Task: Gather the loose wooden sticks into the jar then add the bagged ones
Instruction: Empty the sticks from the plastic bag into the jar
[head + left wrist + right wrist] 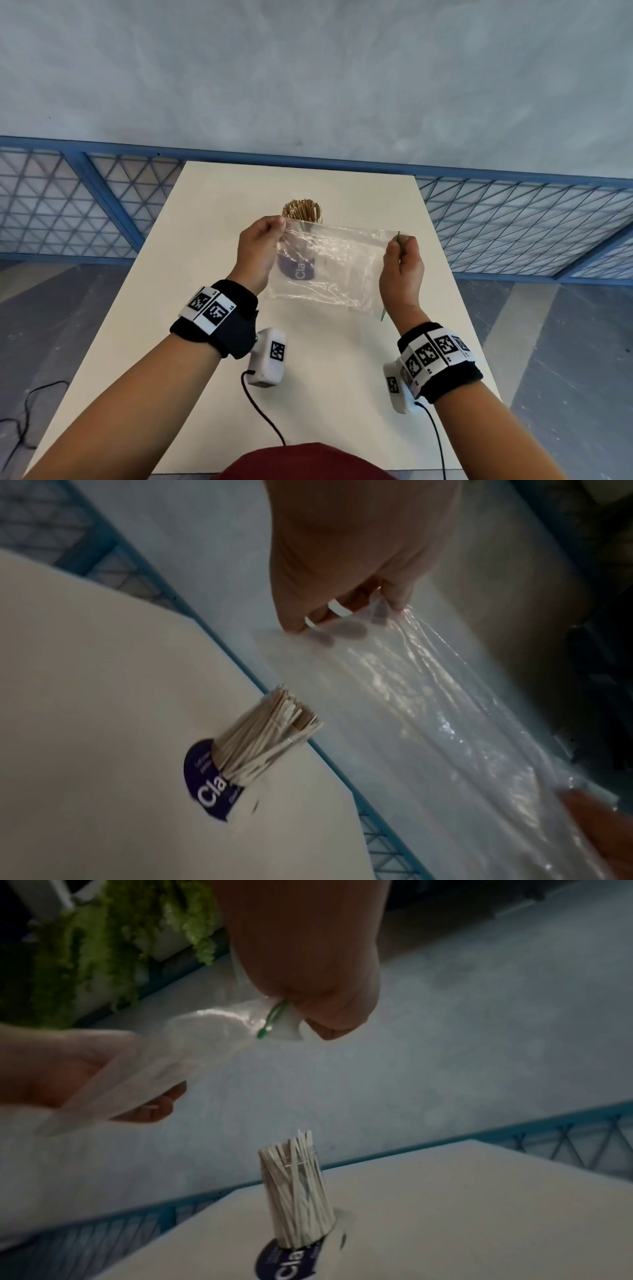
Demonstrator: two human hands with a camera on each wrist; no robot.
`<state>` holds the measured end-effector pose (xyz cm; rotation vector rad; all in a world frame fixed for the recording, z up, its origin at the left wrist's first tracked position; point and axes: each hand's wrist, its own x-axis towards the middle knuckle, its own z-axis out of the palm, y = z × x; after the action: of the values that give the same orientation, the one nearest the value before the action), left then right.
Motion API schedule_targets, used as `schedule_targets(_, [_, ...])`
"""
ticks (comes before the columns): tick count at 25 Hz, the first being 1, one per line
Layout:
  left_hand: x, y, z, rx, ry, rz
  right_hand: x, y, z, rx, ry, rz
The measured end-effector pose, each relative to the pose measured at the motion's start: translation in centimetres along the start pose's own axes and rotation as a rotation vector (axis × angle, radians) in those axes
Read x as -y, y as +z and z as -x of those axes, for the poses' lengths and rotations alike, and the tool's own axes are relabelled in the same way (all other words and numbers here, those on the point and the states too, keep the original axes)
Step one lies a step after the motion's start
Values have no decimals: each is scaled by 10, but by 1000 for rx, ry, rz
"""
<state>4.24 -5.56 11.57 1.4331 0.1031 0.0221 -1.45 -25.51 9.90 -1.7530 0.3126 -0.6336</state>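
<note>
A clear jar (297, 270) with a purple label stands on the white table (212, 308), packed with upright wooden sticks (302, 210). Above and in front of it both hands stretch a clear zip bag (329, 270) flat; I see no sticks inside it. My left hand (279, 224) pinches the bag's top left corner. My right hand (399, 245) pinches the top right corner at the green zip strip (383, 313). The left wrist view shows the left hand (346, 615) on the bag (428, 710) beside the jar (253, 753). The right wrist view shows the right hand (308, 1015) above the jar (298, 1185).
The table's far edge lies just behind the jar, with a blue lattice railing (68, 205) and grey floor beyond. Cables (263, 421) hang from both wrist cameras over the near part of the table. Green plants (103, 934) show in the right wrist view.
</note>
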Motion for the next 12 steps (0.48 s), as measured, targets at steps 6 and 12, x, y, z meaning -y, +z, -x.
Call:
schedule_targets(6, [10, -13, 17, 265, -81, -348, -8, -2, -10, -213, 92, -123])
schedule_targets(12, [12, -17, 4, 358, 134, -839, -3, -2, 4, 105, -210, 459])
